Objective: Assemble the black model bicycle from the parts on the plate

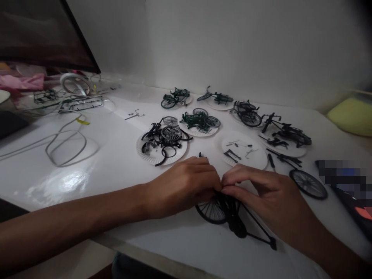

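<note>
A small black model bicycle (232, 219) lies on the white table (116, 162) near the front edge, with one spoked wheel and a bare frame showing. My left hand (186, 186) is closed over its upper part. My right hand (261, 193) pinches the same spot, fingertips meeting the left hand's. A loose black spoked wheel (308, 184) lies to the right of my right hand. What my fingertips pinch is hidden.
Paper plates hold bicycle parts: black pieces (162, 145), small tools and screws (244, 151), green models (199, 122). More model bicycles (286, 133) stand at the back. A monitor (43, 35), tape roll (74, 83), cable (66, 145) and part sprues sit left. A dark blurred object (343, 178) lies right.
</note>
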A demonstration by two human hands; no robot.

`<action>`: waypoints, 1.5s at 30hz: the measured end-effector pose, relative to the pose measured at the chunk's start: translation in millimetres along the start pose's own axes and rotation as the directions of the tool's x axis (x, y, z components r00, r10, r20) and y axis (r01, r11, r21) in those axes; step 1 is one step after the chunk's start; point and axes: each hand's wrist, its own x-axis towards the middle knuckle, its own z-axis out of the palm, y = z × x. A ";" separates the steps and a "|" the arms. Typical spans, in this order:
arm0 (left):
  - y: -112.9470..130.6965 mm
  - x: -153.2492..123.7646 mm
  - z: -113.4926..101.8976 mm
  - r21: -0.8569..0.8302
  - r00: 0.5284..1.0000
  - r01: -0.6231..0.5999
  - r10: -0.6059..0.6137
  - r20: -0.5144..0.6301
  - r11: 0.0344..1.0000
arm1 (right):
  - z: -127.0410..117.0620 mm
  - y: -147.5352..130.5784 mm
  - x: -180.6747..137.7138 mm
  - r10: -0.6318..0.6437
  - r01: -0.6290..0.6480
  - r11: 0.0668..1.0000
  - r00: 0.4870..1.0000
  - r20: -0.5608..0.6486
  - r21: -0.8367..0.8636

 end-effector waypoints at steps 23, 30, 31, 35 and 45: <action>10.1 -3.7 9.9 0.274 0.999 -0.009 0.021 -0.043 0.962 | -3.2 -2.7 -14.6 0.043 -0.059 0.967 0.997 -0.067 -0.247; 11.2 -4.3 9.4 0.287 1.000 -0.001 0.010 -0.028 0.958 | -2.8 0.1 -11.8 -0.040 0.025 0.966 0.998 -0.051 -0.257; 11.6 -4.1 9.4 0.287 1.000 -0.005 0.010 -0.018 0.958 | -2.3 0.6 -11.5 -0.052 0.041 0.967 0.998 -0.038 -0.250; 11.6 -3.7 10.0 0.276 1.000 -0.011 0.009 0.011 0.961 | -5.6 2.3 -8.9 -0.078 0.090 0.984 0.994 0.077 -0.156; 7.6 -6.1 16.1 0.356 0.997 -0.036 0.057 -0.050 0.934 | -7.1 -0.7 -7.4 -0.001 0.001 0.977 1.000 0.000 -0.214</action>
